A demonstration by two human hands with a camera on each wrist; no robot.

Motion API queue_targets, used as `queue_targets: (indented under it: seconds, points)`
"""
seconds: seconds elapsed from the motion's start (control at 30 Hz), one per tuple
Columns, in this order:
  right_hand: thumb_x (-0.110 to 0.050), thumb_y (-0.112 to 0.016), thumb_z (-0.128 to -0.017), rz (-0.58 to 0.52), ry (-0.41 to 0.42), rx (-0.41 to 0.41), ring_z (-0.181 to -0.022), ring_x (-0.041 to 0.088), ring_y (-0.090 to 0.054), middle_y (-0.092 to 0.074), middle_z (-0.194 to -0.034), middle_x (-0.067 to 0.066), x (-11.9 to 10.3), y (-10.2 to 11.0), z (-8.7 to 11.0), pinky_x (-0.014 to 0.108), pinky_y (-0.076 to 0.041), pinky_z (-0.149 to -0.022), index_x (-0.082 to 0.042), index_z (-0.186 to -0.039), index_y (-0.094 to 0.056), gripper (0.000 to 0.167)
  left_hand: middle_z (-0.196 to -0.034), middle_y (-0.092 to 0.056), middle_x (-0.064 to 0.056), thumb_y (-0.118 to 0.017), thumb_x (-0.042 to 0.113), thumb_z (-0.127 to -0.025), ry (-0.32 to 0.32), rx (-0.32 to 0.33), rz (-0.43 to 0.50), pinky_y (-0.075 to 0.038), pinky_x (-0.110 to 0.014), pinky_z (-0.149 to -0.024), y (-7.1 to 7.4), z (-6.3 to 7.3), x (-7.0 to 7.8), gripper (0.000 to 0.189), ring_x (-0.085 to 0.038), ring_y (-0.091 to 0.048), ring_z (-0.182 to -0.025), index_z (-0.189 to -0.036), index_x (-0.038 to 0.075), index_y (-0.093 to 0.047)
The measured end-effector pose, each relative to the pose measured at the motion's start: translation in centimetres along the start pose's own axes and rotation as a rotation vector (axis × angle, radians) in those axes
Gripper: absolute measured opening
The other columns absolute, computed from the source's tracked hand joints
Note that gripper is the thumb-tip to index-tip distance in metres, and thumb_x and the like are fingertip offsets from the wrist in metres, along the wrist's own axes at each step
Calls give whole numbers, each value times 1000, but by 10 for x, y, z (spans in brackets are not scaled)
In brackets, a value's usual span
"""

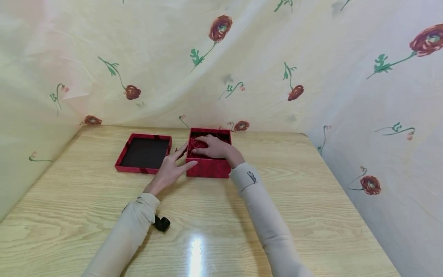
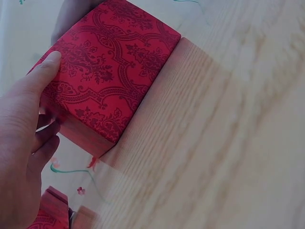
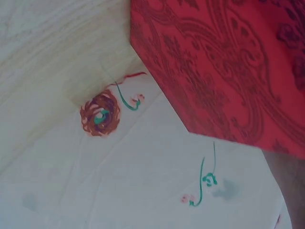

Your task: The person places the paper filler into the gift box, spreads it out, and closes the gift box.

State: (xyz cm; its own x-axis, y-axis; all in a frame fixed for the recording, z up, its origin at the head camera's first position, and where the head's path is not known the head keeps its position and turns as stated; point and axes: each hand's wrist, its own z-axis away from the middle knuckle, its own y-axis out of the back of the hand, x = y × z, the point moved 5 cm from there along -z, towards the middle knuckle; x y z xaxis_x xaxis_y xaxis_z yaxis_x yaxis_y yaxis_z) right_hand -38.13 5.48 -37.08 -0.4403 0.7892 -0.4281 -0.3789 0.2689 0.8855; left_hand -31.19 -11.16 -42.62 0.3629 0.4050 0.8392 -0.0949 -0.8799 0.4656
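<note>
A red patterned box (image 1: 208,169) without its lid stands near the back of the table, red shredded paper (image 1: 198,145) inside it. At its front left corner my left hand (image 1: 167,171) holds the box, the thumb on the front face and the fingers along the left side; the left wrist view shows this grip on the box (image 2: 112,71) closely. My right hand (image 1: 215,147) reaches over the rim into the box, thumb and forefinger apart among the paper. Its other fingers are hidden. The right wrist view is mostly filled by a box wall (image 3: 214,71).
To the left of the box lies its red-rimmed lid (image 1: 135,169), dark inside facing up. A small black object (image 1: 162,224) is beside my left sleeve, partly covered. A floral cloth (image 1: 155,77) hangs behind the wooden table (image 1: 294,192). A red scrap lies between lid and box.
</note>
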Motion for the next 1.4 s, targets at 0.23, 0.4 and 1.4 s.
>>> queue_targets:
  seconds: [0.23,0.4,1.4]
  points:
    - [-44,-56,-106,-15,39,96,-145,35,-39,-41,-159,16,-5,11,15,57,-34,-116,-12,-158,-44,62,-165,-31,-16,-72,43,-98,4,-6,5,-27,-65,-116,0,0,1,83,-40,-25,-152,-165,18,-29]
    - [-36,-58,-107,-48,106,187,-145,34,-39,-44,-156,17,-11,19,27,53,-34,-117,-8,-154,-49,55,-167,-28,-15,-71,45,-99,10,-10,15,-27,-65,-116,0,0,1,84,-39,-25,-152,-166,20,-27]
    - [-18,-65,-104,-523,326,384,-117,23,-65,-62,-136,14,-77,-21,58,31,-56,-91,-2,-153,-45,55,-157,-45,-21,-73,33,-99,29,247,-90,-32,-63,-113,112,52,-15,76,-44,-40,-143,-163,19,-35]
